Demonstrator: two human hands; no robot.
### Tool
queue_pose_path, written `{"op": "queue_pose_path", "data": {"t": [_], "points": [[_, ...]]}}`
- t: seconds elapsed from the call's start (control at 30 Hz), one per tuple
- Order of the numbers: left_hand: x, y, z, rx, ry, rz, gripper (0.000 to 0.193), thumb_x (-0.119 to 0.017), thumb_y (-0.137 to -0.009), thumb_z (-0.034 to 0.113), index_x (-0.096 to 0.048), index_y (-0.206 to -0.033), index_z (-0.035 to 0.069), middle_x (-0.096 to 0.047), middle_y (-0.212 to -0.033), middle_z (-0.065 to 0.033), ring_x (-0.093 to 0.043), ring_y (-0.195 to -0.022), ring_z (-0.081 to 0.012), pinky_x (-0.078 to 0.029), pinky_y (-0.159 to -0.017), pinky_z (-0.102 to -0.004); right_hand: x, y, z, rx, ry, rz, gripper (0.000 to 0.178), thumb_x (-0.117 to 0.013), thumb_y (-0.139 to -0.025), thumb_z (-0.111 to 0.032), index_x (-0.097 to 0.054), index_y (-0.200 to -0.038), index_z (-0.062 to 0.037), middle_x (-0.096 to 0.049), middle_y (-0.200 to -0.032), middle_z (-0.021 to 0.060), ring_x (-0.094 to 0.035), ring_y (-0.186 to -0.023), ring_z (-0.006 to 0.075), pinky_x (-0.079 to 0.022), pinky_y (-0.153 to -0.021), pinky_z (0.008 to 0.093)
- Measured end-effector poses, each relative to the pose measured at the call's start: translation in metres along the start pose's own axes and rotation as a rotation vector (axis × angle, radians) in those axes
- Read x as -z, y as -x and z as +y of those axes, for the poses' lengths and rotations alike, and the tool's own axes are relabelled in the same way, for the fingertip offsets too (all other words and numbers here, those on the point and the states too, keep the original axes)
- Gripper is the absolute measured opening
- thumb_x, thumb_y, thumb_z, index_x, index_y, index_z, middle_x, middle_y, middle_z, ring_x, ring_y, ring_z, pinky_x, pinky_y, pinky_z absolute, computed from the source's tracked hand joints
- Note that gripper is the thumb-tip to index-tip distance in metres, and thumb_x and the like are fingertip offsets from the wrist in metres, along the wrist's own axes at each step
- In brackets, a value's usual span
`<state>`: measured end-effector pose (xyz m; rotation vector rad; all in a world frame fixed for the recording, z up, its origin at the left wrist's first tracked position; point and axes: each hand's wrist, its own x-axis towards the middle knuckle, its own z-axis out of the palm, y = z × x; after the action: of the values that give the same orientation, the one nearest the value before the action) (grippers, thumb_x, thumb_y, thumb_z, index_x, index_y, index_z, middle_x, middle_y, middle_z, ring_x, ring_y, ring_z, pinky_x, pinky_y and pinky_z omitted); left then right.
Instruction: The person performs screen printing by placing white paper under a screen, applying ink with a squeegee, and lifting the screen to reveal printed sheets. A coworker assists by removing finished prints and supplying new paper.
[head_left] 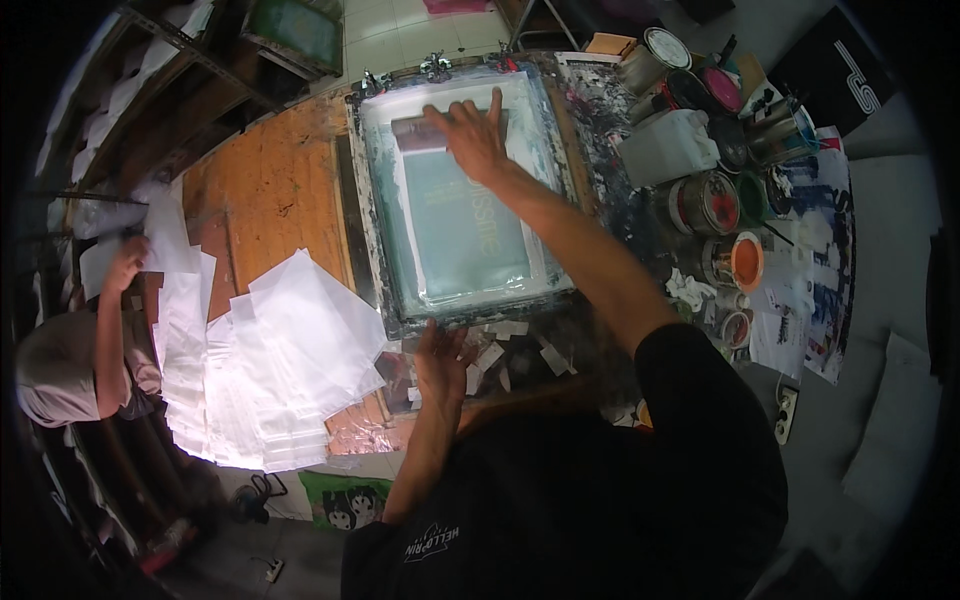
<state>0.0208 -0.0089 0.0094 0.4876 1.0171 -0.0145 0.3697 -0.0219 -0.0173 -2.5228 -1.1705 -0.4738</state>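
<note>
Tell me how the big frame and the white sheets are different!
The frame is one rectangle; the sheets are many, fanned and overlapping. The frame has dark, paint-stained edges; the sheets are white. The frame lies under the right hand; the sheets lie further left. Both have corners.

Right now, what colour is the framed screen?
The screen's middle is pale blue-green, clearest in the head view.

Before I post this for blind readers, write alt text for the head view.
A person's right hand is on what looks like a squeegee at the far end of a screen-printing frame, the left hand by its near edge. White sheets lie fanned on the wooden table to the left, near a co-worker's hand; ink cans crowd the right.
</note>
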Motion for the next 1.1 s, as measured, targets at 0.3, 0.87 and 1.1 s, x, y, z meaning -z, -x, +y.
{"op": "queue_pose_path", "data": {"t": [0.3, 0.87, 1.1], "points": [[0.012, 0.010, 0.001, -0.025, 0.069, -0.041, 0.055, -0.064, -0.099, 0.045, -0.047, -0.136, 0.008, -0.047, -0.139, -0.0184, -0.048, -0.133, -0.0345, -0.036, -0.109, -0.0618, 0.098, 0.100, -0.059, 0.006, -0.231, -0.358, 0.064, -0.073, -0.084, -0.009, -0.057, -0.144, -0.0235, -0.062, -0.101, 0.0090, -0.059, -0.101, 0.0279, -0.035, -0.091, 0.0492], [-0.078, -0.181, 0.165, -1.161, -0.925, 0.076, 0.027, -0.063, -0.099, 0.025, -0.074, -0.111, 0.003, -0.071, -0.120, -0.0145, -0.066, -0.104, -0.0343, -0.050, -0.093, -0.0394, 0.303, -0.069, -0.083, 0.142, -0.144, -0.052, 0.040, -0.057, -0.104, -0.033, -0.069, -0.114, 0.0037, -0.053, -0.057, 0.0047, -0.047, -0.050, 0.0131, -0.043, -0.052, 0.0317], [-0.099, -0.186, 0.124, -1.451, -1.113, 0.085, 0.019, -0.064, -0.096, 0.012, -0.076, -0.108, 0.005, -0.074, -0.089, -0.0211, -0.069, -0.075, -0.0358, -0.055, -0.074, -0.0416, 0.346, -0.106, -0.071, -0.047, -0.410, -0.366, 0.045, -0.054, -0.106, -0.035, -0.069, -0.115, 0.0061, -0.063, -0.062, 0.0090, -0.058, -0.051, 0.0202, -0.054, -0.071, 0.0457]]}}
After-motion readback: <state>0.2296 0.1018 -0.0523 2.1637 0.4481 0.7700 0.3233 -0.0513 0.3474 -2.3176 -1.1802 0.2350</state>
